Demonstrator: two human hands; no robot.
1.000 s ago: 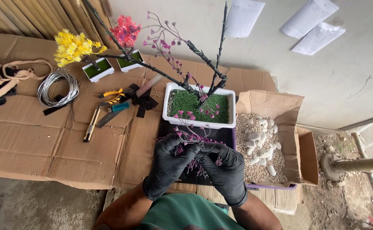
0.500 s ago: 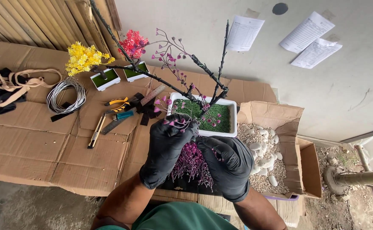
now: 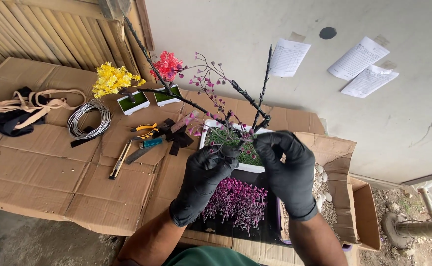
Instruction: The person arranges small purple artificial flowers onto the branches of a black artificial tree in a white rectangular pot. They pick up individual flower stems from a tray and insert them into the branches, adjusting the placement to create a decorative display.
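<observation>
Both my hands wear black gloves and are raised over a white rectangular pot [image 3: 210,129] with green moss. My left hand [image 3: 202,179] pinches the base of a dark artificial tree branch [image 3: 196,104] that rises from the pot and carries small purple buds. My right hand [image 3: 289,168] closes on another dark branch [image 3: 264,93] of the same tree, fingers curled near its lower end. Below my hands lies a dark tray [image 3: 271,229] holding a heap of purple flower sprigs [image 3: 236,199].
Flattened cardboard [image 3: 43,172] covers the floor. On it lie a wire coil [image 3: 89,118], pliers with yellow handles [image 3: 145,130], a cutter [image 3: 119,158], a cloth bag [image 3: 14,114], and small pots with a yellow tree [image 3: 113,81] and a red one [image 3: 166,66]. A box of pebbles [image 3: 324,202] sits right.
Both hands have lifted from the purple sprigs in the tray up to the tree's branches above the white pot. The view has also tilted and moved nearer.
</observation>
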